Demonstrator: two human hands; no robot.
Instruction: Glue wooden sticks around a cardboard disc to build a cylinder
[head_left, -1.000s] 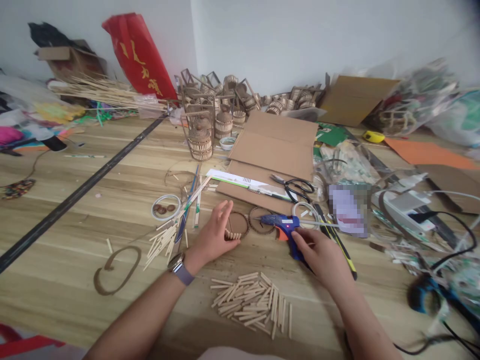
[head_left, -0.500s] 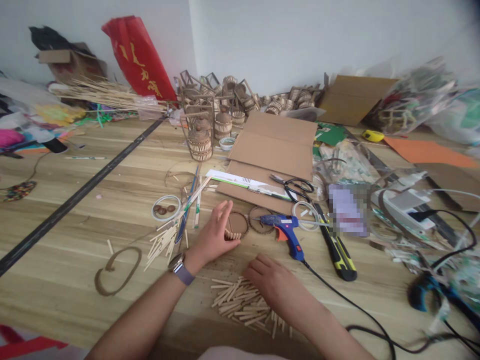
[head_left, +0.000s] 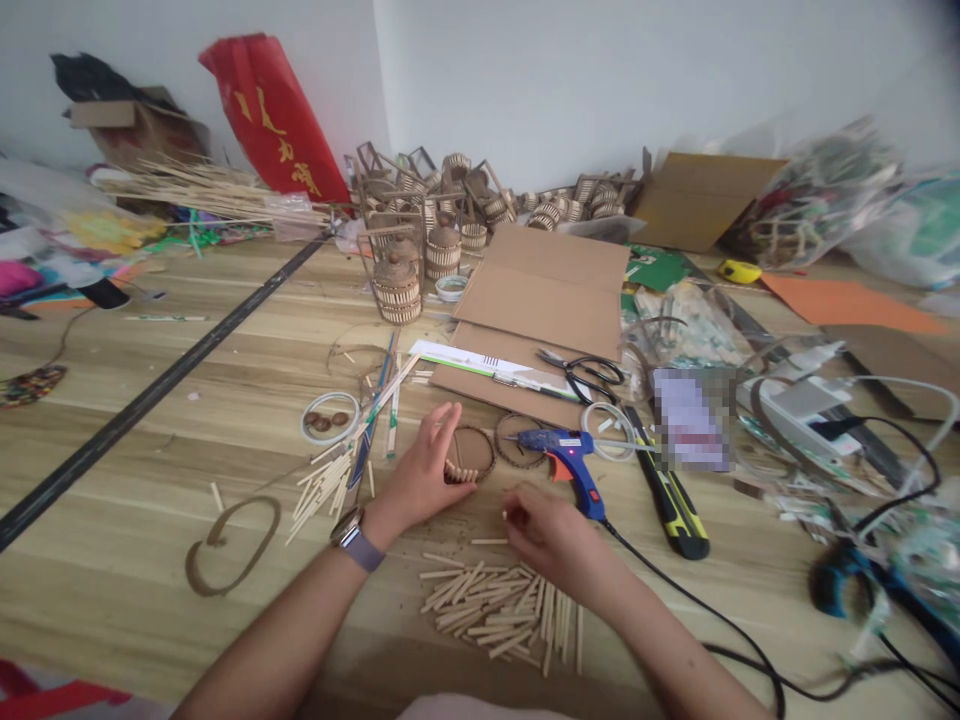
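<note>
Right grip (head_left: 544,530) pinches a stick (head_left: 508,516) above the stick pile (head_left: 502,610); left grip (head_left: 427,465) spread, steadying the ring (head_left: 471,455).

free: bare table (head_left: 150,470) left | blocked right: glue gun (head_left: 566,462), knife (head_left: 671,500)

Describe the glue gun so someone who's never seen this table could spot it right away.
Start at the flat cardboard sheet mid-table and come toward the right hand. The glue gun lies just beyond it: blue body, orange trigger, black cord trailing right, unlike the yellow-and-black knife beside it.
</note>
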